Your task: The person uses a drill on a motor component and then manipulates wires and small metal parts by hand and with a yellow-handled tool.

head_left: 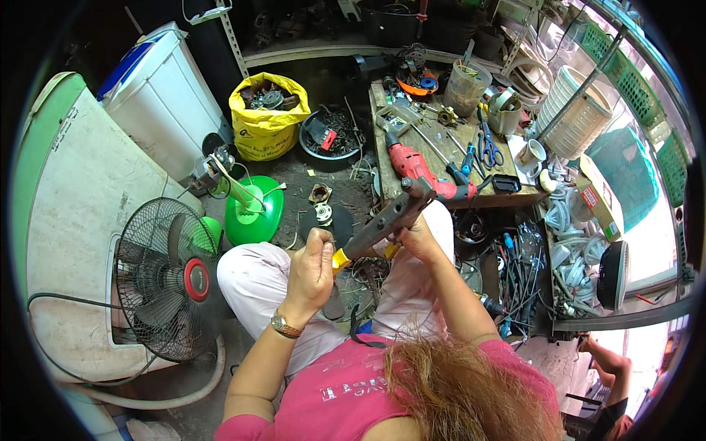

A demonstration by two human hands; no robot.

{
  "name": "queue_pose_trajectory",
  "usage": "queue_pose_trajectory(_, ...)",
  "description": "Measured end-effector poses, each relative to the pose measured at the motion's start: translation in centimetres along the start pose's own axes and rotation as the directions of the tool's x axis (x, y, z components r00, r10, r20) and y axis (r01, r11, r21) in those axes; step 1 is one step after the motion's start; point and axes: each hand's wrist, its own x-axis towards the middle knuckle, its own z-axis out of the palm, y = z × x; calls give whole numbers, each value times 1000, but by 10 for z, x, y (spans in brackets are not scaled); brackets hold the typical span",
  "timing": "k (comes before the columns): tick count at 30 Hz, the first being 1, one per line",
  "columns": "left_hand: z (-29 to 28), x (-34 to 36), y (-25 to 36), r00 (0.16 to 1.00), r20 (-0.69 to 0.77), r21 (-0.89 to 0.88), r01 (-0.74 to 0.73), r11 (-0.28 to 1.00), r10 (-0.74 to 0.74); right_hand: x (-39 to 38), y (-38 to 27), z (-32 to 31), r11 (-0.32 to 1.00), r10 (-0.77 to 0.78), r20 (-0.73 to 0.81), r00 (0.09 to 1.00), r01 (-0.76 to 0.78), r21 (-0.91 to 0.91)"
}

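Observation:
A dark grey metal hand tool with yellow grips, shaped like a hand riveter (376, 224), slants across in front of me above my knees. My right hand (418, 239) is wrapped round it, with the tool's thick head pointing away to the upper right. Beside the near yellow grip, my left hand (312, 270) is closed with thumb and fingers pinched together; what they hold is too small to make out. Just beyond the tool's head, a red power drill (413, 163) lies on the wooden bench (388, 184). Below my hands stands a fan motor part with a white hub (323, 211).
Scissors (489, 149) and screwdrivers (457, 174) share the bench. A yellow sack (266, 131) of metal parts, a basin (331, 154) of scraps and a green fan base (250, 213) stand ahead. A standing fan (165, 275) is at left; a tool tray (523, 272) is at right.

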Motion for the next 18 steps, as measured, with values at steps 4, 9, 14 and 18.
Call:
queue_pose_trajectory(4,11,0,4,1000,-10,-19,20,1000,-20,-8,-12,-12,1000,6,25,1000,-6,-4)
queue_pose_trajectory(9,37,0,-31,960,-230,-115,133,984,-157,0,-62,29,948,1,-133,991,-44,-316)
queue_pose_trajectory(14,60,0,-46,596,-11,-890,360,280,-803,4,-112,91,621,68,227,971,137,-772)
queue_pose_trajectory(18,75,-25,-88,731,230,-883,435,179,-643,19,-117,109,378,90,303,949,249,-892)
